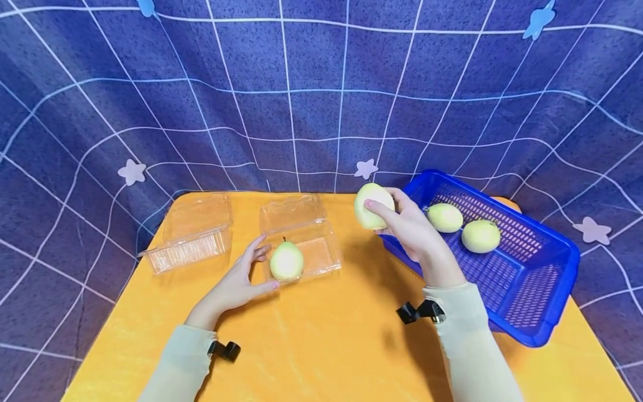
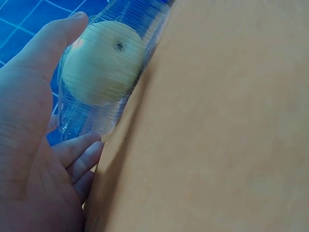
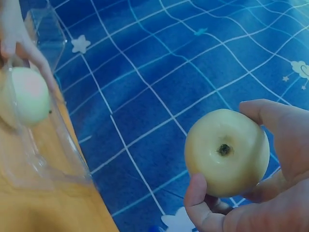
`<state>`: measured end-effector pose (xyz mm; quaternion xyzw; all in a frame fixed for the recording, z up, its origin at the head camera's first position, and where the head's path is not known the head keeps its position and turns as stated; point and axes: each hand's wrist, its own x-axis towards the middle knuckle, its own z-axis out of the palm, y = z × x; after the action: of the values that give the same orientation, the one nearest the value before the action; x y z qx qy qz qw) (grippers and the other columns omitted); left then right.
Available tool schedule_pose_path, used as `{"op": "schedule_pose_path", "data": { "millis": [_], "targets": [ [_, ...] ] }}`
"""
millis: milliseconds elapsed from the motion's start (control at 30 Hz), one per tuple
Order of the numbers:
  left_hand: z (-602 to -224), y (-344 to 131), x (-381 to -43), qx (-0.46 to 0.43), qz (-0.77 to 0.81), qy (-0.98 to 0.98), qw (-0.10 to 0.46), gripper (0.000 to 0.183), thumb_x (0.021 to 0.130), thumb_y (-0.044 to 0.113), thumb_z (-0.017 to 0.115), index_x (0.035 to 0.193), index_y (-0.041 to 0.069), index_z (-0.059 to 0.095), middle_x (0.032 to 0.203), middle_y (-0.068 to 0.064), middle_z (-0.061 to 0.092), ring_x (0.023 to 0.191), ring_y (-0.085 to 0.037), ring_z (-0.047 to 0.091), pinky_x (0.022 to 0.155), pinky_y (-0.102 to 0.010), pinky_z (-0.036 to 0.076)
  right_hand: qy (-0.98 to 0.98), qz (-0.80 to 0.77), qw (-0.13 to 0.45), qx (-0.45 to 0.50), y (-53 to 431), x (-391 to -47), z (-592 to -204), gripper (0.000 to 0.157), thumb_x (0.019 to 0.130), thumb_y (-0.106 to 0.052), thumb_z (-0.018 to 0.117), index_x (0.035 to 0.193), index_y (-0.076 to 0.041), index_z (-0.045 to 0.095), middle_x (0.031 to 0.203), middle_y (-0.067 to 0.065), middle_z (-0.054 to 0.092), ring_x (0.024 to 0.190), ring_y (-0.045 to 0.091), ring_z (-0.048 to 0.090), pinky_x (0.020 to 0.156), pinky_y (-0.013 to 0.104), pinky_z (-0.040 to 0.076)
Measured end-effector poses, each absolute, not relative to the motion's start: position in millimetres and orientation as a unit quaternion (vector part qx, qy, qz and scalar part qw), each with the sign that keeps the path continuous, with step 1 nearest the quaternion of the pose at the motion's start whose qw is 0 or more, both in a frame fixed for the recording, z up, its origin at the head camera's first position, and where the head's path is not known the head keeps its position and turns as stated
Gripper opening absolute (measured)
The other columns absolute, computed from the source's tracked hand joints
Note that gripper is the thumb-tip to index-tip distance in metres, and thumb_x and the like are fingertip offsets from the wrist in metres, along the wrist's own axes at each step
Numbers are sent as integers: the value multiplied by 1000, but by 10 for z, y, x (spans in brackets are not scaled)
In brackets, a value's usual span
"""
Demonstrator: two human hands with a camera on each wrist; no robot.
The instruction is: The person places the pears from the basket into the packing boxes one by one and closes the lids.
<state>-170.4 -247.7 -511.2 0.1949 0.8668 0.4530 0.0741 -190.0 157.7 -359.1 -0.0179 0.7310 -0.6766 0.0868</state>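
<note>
My right hand grips a pale yellow-green pear above the table, beside the blue basket's left end. The right wrist view shows that pear's round end with a dark spot, the thumb and fingers at its sides. My left hand is at the left end of a clear plastic clamshell box, thumb and fingers spread about its corner. Inside the box's left half sits another pear, stem up. Through the ribbed wall, the left wrist view shows this pear between thumb and fingers.
A blue plastic basket stands at the right with two pears in it. Another lidded clear box lies open at the left. Behind the orange table hangs a blue grid-patterned cloth.
</note>
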Motion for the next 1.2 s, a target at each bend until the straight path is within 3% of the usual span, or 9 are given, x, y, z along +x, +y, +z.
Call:
{"op": "schedule_pose_path", "data": {
  "millis": [167, 500, 833, 1067, 1200],
  "targets": [
    [-5108, -2487, -1697, 194, 451, 868, 73, 121, 91, 41, 92, 177, 30, 7, 173, -10, 39, 149, -36, 46, 121, -76, 29, 734, -675, 79, -13, 1387, -1851, -3686, 59, 108, -29, 71, 157, -8, 45, 133, 15, 58, 96, 18, 67, 78, 29, 60],
    [-5126, -2498, -1705, 198, 449, 869, 63, 120, 90, 39, 93, 177, 28, 10, 171, -12, 42, 148, -36, 48, 121, -73, 31, 701, -707, 80, -46, 1057, -1849, -4031, 55, 108, -23, 72, 157, -18, 48, 138, 22, 54, 101, 27, 68, 77, 37, 62],
    [-5148, -2503, -1713, 199, 446, 871, 61, 120, 90, 42, 93, 176, 32, 10, 169, -8, 45, 146, -33, 48, 120, -69, 34, 703, -701, 99, -62, 825, -1860, -4329, 54, 107, -26, 75, 156, -23, 52, 137, 22, 55, 102, 32, 69, 89, 64, 62],
    [-5162, -2493, -1715, 202, 442, 872, 57, 120, 89, 43, 93, 176, 31, 11, 168, -8, 47, 146, -33, 49, 120, -70, 35, 764, -638, 32, -87, 646, -1793, -4403, 54, 102, -30, 80, 150, -22, 58, 124, 18, 65, 94, 29, 69, 77, 58, 65],
    [-5153, -2487, -1712, 201, 445, 871, 56, 120, 89, 42, 93, 176, 31, 11, 168, -10, 47, 145, -33, 49, 120, -70, 34, 814, -565, -38, -126, 559, -1764, -4418, 53, 100, -31, 83, 146, -19, 61, 123, 11, 71, 99, 27, 69, 82, 48, 62]
  ]
}}
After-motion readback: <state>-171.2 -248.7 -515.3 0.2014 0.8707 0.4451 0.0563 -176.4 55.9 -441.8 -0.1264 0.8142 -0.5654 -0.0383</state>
